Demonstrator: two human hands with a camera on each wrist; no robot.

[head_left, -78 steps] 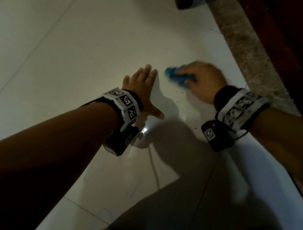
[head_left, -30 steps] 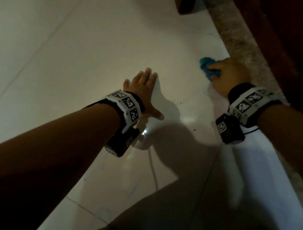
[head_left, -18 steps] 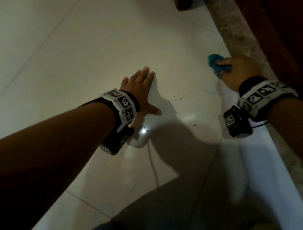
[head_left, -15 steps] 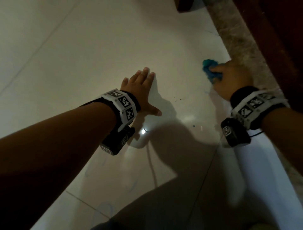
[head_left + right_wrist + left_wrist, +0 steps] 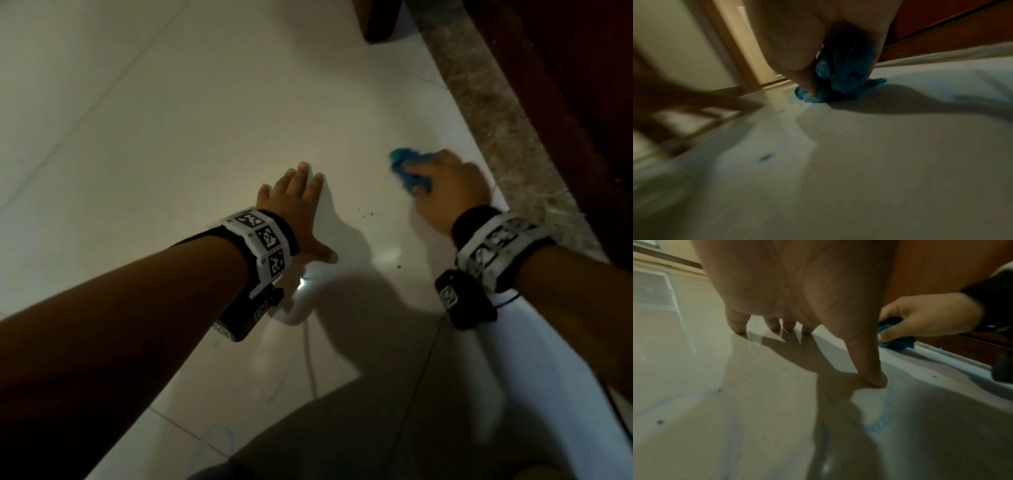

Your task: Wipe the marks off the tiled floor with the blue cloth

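A right hand [image 5: 448, 186] grips a bunched blue cloth [image 5: 406, 171] against the tiled floor [image 5: 171, 120] near its stone border [image 5: 496, 113]; the left hand [image 5: 294, 209] rests flat, fingers spread, beside apparently faint blue marks [image 5: 879, 421].

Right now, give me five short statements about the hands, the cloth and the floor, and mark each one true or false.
1. The right hand grips the bunched blue cloth against the pale tiled floor. True.
2. The left hand is curled into a fist. False: its fingers are spread straight, fingertips on the floor.
3. Faint blue scribble marks remain on the tile near the left forearm. True.
4. The blue cloth lies under the left hand. False: it is in the right hand, apart from the left.
5. The right hand works beside the speckled stone strip along the dark wooden furniture. True.
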